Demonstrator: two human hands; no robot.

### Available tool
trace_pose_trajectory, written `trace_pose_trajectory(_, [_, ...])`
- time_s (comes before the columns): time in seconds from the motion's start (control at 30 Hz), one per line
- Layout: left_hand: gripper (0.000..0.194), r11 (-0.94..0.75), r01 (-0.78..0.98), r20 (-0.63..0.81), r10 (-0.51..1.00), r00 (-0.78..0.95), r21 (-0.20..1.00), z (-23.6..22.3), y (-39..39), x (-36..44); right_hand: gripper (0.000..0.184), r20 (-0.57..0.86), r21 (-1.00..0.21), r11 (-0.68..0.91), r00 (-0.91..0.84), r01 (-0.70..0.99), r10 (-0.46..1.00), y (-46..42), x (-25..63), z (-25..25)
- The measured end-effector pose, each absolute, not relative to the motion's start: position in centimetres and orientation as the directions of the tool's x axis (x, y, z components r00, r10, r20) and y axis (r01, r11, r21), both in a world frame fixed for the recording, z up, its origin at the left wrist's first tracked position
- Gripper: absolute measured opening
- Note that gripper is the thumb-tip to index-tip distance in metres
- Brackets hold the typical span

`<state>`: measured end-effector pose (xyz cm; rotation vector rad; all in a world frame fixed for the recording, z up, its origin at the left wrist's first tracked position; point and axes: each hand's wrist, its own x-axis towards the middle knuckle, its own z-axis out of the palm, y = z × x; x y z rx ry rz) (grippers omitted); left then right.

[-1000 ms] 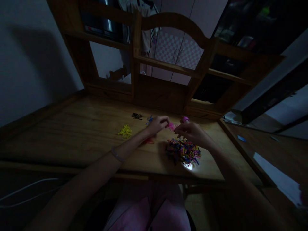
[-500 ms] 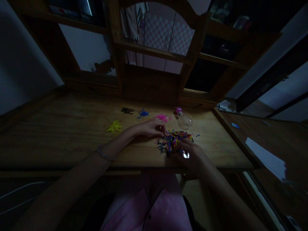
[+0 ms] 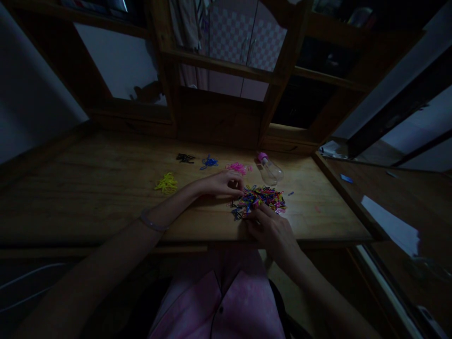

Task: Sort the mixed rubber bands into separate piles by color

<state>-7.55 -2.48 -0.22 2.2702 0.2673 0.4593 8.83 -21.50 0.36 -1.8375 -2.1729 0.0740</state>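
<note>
Pile of mixed-colour bands (image 3: 266,197) lies just right of the frame's centre. The left hand (image 3: 226,183), half curled, is at its left edge; the right hand (image 3: 274,230), fingers bent, meets its lower edge. Whether either grips a band, I cannot tell. A yellow heap (image 3: 166,183) lies left of centre.

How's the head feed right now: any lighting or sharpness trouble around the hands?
Head view: dim overall, though the tabletop is brighter near the mixed pile; head view: shadow darkens the wood below the left hand; head view: single strands in the pile are hard to separate, and the lower corners are very dark.
</note>
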Motion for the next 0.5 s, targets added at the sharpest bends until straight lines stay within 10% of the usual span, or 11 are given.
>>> trace_pose_trajectory(0.5, [0.027, -0.494, 0.066, 0.178, 0.431, 0.884, 0.867, -0.1, -2.7, -7.4, 0.009, 0.28, -0.356, 0.228, -0.13, 0.906, 0.951, -21.1, 8.8, 1.4])
